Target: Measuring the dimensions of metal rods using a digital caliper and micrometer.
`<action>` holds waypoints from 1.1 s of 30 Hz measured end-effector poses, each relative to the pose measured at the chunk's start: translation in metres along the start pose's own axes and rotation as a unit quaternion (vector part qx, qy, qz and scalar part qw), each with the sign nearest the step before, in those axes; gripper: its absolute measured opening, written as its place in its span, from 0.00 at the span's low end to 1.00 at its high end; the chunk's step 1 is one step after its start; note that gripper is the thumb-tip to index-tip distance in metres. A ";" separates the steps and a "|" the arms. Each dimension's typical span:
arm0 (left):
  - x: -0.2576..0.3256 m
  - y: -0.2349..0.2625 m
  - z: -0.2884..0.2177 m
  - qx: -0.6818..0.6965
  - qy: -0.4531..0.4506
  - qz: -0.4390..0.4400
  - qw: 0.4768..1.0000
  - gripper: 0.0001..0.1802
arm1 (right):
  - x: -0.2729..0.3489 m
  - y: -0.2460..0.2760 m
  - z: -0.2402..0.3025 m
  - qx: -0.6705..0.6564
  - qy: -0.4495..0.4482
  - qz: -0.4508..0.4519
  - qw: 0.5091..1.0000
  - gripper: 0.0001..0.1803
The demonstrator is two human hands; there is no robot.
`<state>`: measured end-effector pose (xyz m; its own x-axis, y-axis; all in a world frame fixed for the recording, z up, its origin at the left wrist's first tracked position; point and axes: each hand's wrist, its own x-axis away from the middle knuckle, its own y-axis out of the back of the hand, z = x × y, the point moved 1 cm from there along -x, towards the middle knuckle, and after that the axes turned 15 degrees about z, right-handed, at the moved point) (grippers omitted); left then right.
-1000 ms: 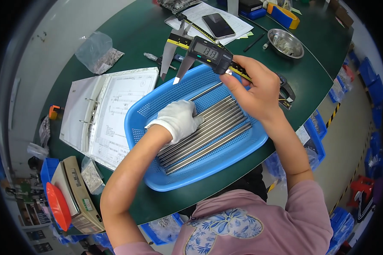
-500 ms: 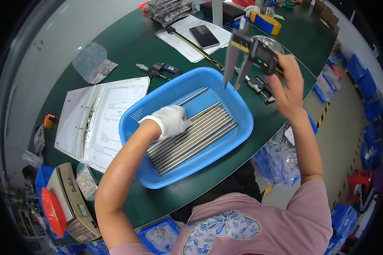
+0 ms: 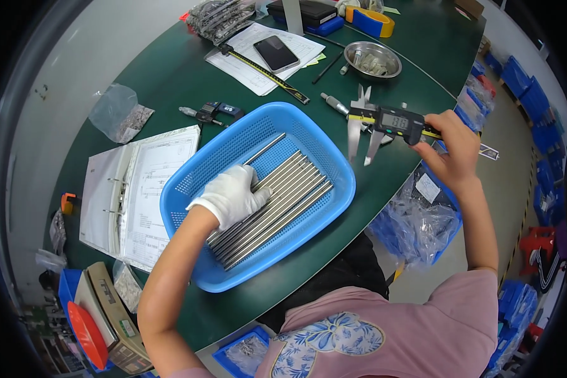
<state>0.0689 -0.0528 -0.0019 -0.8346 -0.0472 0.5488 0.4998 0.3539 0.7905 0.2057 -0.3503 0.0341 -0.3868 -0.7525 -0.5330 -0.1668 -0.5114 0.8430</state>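
A blue perforated plastic basket (image 3: 334,189) holds several slim metal rods (image 3: 290,189) lying side by side, aslant. One metal rod (image 3: 264,148) lies apart from the row, its lower end under my left hand (image 3: 232,194). That hand wears a white glove, and its fingers curl down over the rods, partly hidden. To the right of the basket my right hand (image 3: 450,145), bare, grips a digital caliper (image 3: 394,124) with a lit display. The caliper's jaws hang downward, spread apart, with nothing between them. A micrometer (image 3: 335,104) lies on the table, partly hidden behind the caliper.
Left of the basket lie an open ring binder (image 3: 148,189) and another micrometer (image 3: 211,113). Farther back are a phone (image 3: 276,53) on papers, a second long caliper (image 3: 264,72) and a metal bowl (image 3: 384,63). A scale (image 3: 110,309) stands at the near left.
My right hand has lowered the caliper and turned it so its display faces me. The view has shifted, and the metal bowl has come into full sight. My left hand stays over the rods.
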 end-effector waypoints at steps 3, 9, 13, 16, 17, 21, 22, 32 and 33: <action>-0.002 0.004 0.000 0.046 0.025 0.063 0.997 0.19 | -0.002 0.007 0.003 0.008 0.031 -0.009 0.999 0.19; -0.005 -0.005 0.002 -0.002 -0.068 0.007 0.998 0.12 | 0.003 0.011 0.004 0.045 0.021 -0.002 0.999 0.21; -0.005 -0.012 0.004 -0.023 -0.056 -0.061 0.996 0.07 | 0.008 0.023 0.002 0.029 0.052 0.000 0.998 0.21; -0.005 -0.014 0.007 0.003 -0.065 -0.071 0.995 0.06 | 0.013 0.034 -0.009 0.005 -0.007 0.063 0.998 0.20; -0.006 -0.014 0.007 0.007 -0.077 -0.091 0.993 0.06 | 0.017 0.033 -0.013 0.007 -0.008 0.062 0.998 0.20; 0.006 -0.008 0.001 0.021 -0.178 -0.173 0.968 0.11 | 0.035 0.028 -0.018 0.052 -0.050 0.089 0.993 0.20; 0.012 -0.005 -0.005 0.031 -0.181 -0.185 0.965 0.11 | 0.037 0.029 -0.016 0.054 -0.038 0.092 0.994 0.21; 0.021 -0.006 -0.062 0.042 -0.266 -0.112 0.957 0.06 | 0.068 0.026 0.007 0.029 -0.017 0.154 0.987 0.19; 0.021 -0.006 -0.062 0.045 -0.268 -0.108 0.956 0.06 | 0.070 0.026 0.009 0.029 -0.020 0.159 0.987 0.19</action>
<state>0.0631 -0.1138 0.0219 -0.9274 0.3478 0.1376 0.2997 0.4709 0.8297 0.1662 -0.4125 0.0196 -0.4627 -0.8539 -0.2383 -0.0817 -0.2265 0.9706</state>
